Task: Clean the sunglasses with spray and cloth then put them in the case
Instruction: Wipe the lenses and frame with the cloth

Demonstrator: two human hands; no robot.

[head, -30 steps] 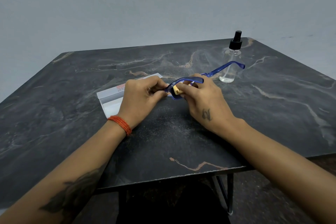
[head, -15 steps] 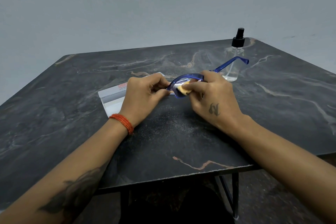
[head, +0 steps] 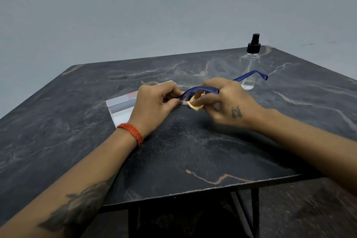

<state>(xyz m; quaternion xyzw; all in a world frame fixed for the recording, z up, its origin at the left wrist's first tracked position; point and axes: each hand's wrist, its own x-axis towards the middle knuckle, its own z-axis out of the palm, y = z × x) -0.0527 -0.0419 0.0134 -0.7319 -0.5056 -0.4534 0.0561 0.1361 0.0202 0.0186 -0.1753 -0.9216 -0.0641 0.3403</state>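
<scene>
- Blue sunglasses point(head: 201, 91) held just above the dark marble table point(head: 193, 150), between both hands, near the clear spray bottle point(head: 250, 67).
- Left hand point(head: 154, 106) pinches the frame's left end; right hand point(head: 226, 102) grips the frame and presses a small yellow cloth point(head: 195, 105) to a lens.
- Likely light, thin plastic, lenses scratchable; hold by the frame, not the lens.
- White case point(head: 121, 106) lies behind the left hand.
- Versus 0.5 s ago: cloth sits lower on the lens, right hand blurred, wiping.
</scene>
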